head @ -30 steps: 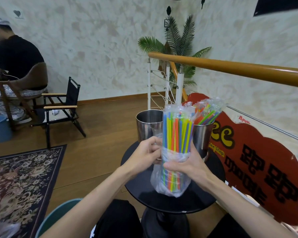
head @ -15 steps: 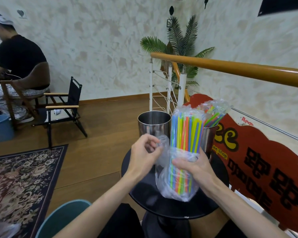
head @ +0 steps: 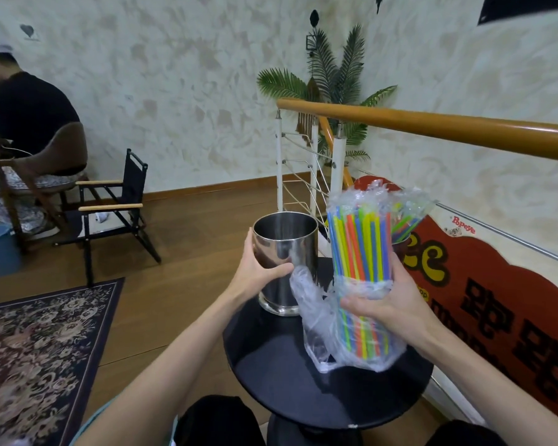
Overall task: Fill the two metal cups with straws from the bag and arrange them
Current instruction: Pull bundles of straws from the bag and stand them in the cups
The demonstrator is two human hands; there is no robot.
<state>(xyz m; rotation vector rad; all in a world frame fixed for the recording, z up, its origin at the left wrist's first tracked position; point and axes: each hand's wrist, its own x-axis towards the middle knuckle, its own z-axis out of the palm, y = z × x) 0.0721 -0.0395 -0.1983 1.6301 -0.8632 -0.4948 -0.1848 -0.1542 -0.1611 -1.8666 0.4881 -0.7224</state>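
Note:
An empty metal cup (head: 285,249) stands at the back left of a small round black table (head: 281,378). My left hand (head: 255,272) grips the cup's side, thumb across its front. My right hand (head: 387,304) holds a clear plastic bag of coloured straws (head: 361,249) upright around its middle, to the right of the cup. The bag's loose bottom (head: 322,342) hangs down to the tabletop. A second bunch of bagged straws (head: 406,220) shows behind the held bundle; the second cup beneath it is hidden.
A wooden handrail (head: 432,127) on white posts runs behind the table. A red shop sign (head: 503,300) leans at the right. A folding chair (head: 116,207), a seated person (head: 29,123) and a patterned rug (head: 39,342) lie to the left. A potted palm (head: 332,78) stands behind.
My left hand let go of the bag and moved onto the empty cup's side. My right hand lifted the straw bundle to the right, so it now hides the second cup.

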